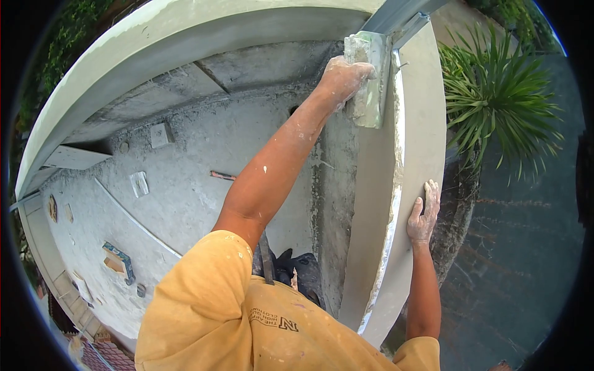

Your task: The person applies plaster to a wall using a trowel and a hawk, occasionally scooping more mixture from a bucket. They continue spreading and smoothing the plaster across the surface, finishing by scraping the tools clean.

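My left hand (345,80), dusted with white plaster, is closed on a plaster-caked plastering trowel (369,102). The trowel's long face stands against the inner side of the curved parapet wall (377,161), close to a grey metal post (405,18). A rough white strip (396,154) runs along the wall's edge, beside the trowel. Lower on the right, my right hand (424,213) rests flat on the wall's smooth pale surface (422,123) with fingers stretched out; it holds nothing, and white residue covers the fingers.
Below the wall lies a stained concrete floor (185,136) with a thin pale rod (136,219), a small open box (117,263), a white block (161,135) and scraps. Outside the wall, a spiky green plant (504,99) grows beside dark ground (513,247) far below.
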Available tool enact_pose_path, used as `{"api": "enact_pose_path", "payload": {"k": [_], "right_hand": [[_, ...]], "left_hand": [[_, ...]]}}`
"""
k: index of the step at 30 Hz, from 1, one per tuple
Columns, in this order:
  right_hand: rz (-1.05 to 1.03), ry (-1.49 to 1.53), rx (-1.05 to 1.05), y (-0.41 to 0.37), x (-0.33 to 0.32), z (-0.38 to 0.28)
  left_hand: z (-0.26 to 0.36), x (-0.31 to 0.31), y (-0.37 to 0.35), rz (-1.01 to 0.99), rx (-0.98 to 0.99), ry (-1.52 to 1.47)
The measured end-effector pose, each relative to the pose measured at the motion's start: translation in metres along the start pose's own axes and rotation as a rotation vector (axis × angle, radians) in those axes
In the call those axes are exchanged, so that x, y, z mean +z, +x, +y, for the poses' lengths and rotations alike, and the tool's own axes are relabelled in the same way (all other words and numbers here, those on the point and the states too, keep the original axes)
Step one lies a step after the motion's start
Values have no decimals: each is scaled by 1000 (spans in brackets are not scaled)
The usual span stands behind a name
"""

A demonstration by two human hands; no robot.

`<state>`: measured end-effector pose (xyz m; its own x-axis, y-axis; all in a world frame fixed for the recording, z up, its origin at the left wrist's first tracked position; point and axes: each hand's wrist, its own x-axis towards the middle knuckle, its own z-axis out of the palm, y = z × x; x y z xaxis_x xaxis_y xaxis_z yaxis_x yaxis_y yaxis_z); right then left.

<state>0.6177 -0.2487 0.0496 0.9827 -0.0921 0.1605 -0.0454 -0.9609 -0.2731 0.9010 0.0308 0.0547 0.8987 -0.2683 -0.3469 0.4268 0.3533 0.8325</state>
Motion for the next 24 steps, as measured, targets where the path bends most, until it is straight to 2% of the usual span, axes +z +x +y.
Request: {"api": "enact_pose_path", "payload": {"k": [2,5,8,15,21,24], "right_hand": [[16,20,-3,0,1,2],[16,22,4,0,0,0],[10,9,-2,0,1,1],[6,8,6,-2,2,1],[-9,13,0,-2,1,2],[1,13,-7,-1,1,2]], "left_hand": [[-18,-15,-11,-9,31,-110],[-57,-42,-17,103,-32,-203],[-83,-53,2,183,-156,19],[-93,-32,59,249,-139,343],[-87,-10,70,222,-178,448],[-78,7,69,227,-120,500]]}}
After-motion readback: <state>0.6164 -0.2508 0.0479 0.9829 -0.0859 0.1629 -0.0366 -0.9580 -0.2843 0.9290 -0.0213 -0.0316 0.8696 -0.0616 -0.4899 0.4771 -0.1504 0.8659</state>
